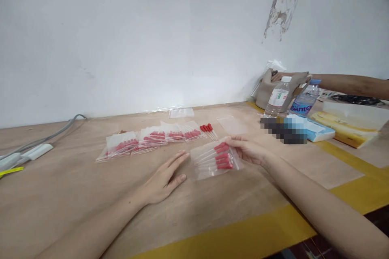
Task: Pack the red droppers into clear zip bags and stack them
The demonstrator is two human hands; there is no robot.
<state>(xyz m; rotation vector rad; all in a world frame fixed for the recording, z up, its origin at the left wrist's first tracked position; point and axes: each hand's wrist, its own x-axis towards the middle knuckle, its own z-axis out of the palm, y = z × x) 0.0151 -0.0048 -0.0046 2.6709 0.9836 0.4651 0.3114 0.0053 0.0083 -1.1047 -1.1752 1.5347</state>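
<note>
1. The right hand gripped a clear zip bag by its right edge, the thumb and fingers pinched on the plastic. The bag lay on the wooden table, near the middle of the view, and it held several red-capped droppers, the caps toward the hand.

2. The left hand rested flat on the table at about 9 o'clock from this bag, just beside it but not touching. Its fingers were stretched out and loose, holding nothing.

3. A row of filled bags lay at about 11 o'clock from the held bag, overlapping one another, each with red caps inside. I judged these as the finished part of the work.

4. A few loose red-capped droppers lay at 12 o'clock from the held bag, not in any bag. One empty flat bag was just to their right, and another empty bag lay farther back near the wall. So, in my judgement, some packing was left.

5. Whether the held bag was already sealed, I could not tell.

6. At about 2 o'clock stood two water bottles, and behind them another person's arm reached to a beige pouch.
</note>
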